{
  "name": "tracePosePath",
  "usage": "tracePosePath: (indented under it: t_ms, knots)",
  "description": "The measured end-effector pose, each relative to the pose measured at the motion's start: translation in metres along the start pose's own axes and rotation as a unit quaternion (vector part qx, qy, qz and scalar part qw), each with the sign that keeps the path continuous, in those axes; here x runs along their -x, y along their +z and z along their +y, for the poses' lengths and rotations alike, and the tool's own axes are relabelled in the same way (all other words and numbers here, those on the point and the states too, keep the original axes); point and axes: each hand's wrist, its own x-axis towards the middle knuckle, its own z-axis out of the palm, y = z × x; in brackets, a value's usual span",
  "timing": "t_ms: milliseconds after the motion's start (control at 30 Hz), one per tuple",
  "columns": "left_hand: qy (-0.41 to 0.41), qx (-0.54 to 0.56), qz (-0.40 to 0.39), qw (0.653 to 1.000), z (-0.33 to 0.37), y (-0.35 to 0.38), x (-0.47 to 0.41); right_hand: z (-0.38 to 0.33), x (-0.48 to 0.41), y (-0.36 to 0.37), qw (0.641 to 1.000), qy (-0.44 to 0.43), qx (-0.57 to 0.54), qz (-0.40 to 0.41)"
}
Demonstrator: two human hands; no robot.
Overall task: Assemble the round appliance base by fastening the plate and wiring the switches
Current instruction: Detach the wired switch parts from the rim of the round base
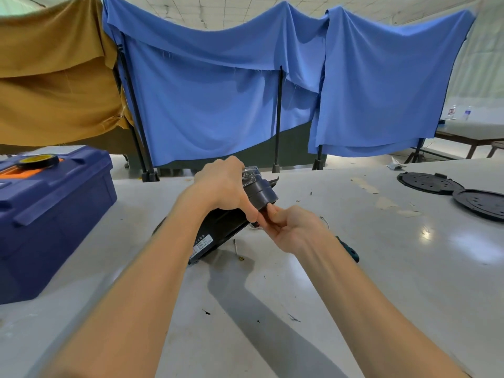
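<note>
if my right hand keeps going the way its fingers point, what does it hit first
The black appliance base: the right hand points up and left, its fingers seemingly touching the base's round stepped end, beside the left hand's thumb.

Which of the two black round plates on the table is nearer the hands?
The left plate, with the small tab on its far rim; the other plate lies further right.

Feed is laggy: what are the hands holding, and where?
Left hand grips the tilted black appliance base round its upper cylindrical part; right hand pinches that part's lower end.
</note>
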Motion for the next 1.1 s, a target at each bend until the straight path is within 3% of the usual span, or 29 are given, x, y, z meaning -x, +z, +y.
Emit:
tracePosePath:
  t_ms: [267, 667, 833, 1100]
  knots:
    - [0.009, -0.105, 0.039, 0.994, 0.022, 0.028, 0.017, -0.005, 0.024, -0.010, 0.998, 0.019, 0.067, 0.013]
    - [0.049, -0.234, 0.088, 0.967, 0.038, 0.087, 0.059, 0.043, 0.007, -0.050, 0.995, 0.055, 0.044, 0.073]
    - [0.029, -0.243, 0.097, 0.965, 0.046, 0.106, 0.077, 0.050, 0.004, -0.065, 0.992, 0.045, 0.080, 0.091]
    - [0.037, -0.231, 0.071, 0.970, 0.053, 0.132, 0.093, 0.035, 0.006, -0.087, 0.968, 0.136, 0.206, 0.041]
